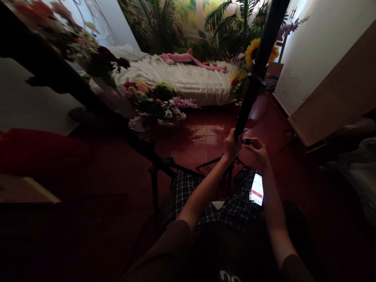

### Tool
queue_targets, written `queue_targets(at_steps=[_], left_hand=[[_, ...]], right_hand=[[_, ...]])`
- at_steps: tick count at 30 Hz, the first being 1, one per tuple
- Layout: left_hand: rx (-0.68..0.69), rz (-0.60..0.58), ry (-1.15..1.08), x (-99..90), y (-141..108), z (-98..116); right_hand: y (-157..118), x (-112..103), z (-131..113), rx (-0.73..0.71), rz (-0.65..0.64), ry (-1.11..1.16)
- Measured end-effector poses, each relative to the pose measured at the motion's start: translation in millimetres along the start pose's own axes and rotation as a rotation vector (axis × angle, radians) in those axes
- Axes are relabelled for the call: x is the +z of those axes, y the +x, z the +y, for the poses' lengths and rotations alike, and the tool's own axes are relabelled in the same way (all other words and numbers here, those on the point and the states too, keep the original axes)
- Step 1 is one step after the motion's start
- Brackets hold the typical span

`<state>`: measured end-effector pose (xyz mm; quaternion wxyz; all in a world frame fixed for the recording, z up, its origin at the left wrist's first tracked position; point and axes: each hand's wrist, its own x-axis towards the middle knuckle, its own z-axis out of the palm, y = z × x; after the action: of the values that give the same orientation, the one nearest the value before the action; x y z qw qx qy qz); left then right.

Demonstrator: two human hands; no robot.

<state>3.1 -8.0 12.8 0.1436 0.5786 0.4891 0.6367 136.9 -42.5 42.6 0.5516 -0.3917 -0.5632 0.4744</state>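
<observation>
A black stand pole [253, 88] rises from between my knees toward the upper right. Around its lower part my left hand [232, 145] is wrapped. Just right of it, my right hand [258, 150] pinches a small black knob [247, 141] that sticks out from the pole's side. Below the hands, the stand's spread legs [210, 162] are partly hidden by my left forearm. A lit phone [257, 190] with a red button on its screen lies on my right thigh, over checkered trousers [185, 192].
A second black pole [102, 113] slants across the left. Ahead, a white-draped bed [194, 80] holds a pink plush toy [182, 58], with flowers [164, 102] before it. Sunflowers [252, 51] stand behind the pole. A wooden board [331, 94] leans at right above the red tiled floor [202, 135].
</observation>
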Motion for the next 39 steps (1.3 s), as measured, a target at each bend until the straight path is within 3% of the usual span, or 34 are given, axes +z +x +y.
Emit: queue_targets(at_steps=[9, 22, 25, 28, 30, 33, 37, 39], left_hand=[[0.014, -0.02, 0.005, -1.4, 3.3, 1.5], [0.008, -0.008, 0.05, -0.1, 4.1, -1.2], [0.006, -0.006, 0.046, -1.1, 3.3, -0.5], [0.005, -0.019, 0.036, -2.1, 2.8, 0.7], [0.004, -0.021, 0.03, -2.6, 2.8, 1.5], [0.01, -0.023, 0.013, -2.7, 3.1, 2.1], [0.005, -0.021, 0.003, -1.9, 3.3, 1.4], [0.0, -0.023, 0.008, -1.7, 3.3, 1.3]], right_hand=[[7.5, -6.5, -20.9, -0.008, -0.112, -0.081], [7.5, -10.7, -26.0, -0.383, -0.097, -0.834], [1.0, -8.2, -19.0, -0.471, -0.134, -0.902], [-2.9, -6.3, -15.9, -0.507, -0.077, -0.886], [-2.6, -5.2, -16.2, -0.467, 0.028, -0.835], [1.5, -4.2, -15.3, -0.291, 0.123, -0.781], [9.6, -4.1, -7.8, -0.026, -0.057, -0.606], [13.4, -3.8, -3.8, 0.042, -0.086, -0.477]])
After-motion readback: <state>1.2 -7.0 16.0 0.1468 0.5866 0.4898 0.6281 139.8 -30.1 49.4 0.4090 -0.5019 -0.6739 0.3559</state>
